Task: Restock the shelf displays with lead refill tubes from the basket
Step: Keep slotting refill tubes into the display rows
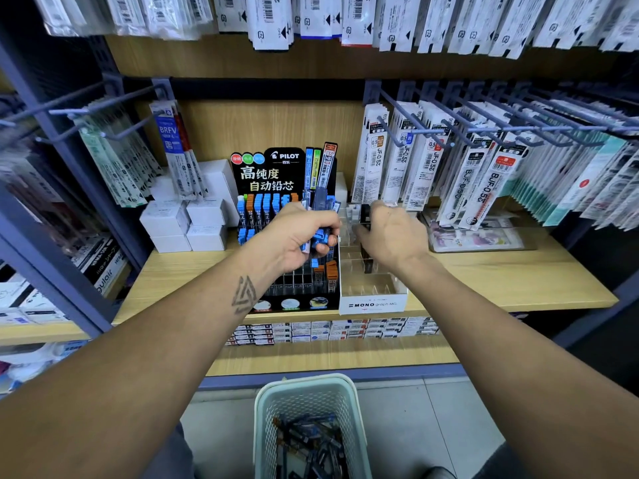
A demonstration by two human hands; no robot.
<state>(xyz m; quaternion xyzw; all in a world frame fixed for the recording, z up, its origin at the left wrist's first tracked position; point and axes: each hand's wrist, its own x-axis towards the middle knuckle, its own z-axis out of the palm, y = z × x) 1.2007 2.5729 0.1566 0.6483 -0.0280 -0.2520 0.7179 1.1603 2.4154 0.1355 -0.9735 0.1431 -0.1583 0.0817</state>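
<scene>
My left hand (297,236) grips a bundle of lead refill tubes (321,202) with blue caps, held in front of the black Pilot display (276,174). That display holds rows of blue- and orange-capped tubes. My right hand (390,233) reaches into the clear Mono display (373,299) to its right, fingers curled round a dark tube (364,213) at the back compartments. A pale green basket (307,402) on the floor below holds several more dark tubes.
White boxes (186,219) are stacked left of the Pilot display. Hanging refill packets (449,160) on metal hooks crowd the right side above the wooden shelf (501,278). More packets hang overhead. A lower shelf carries rows of small boxes (328,331).
</scene>
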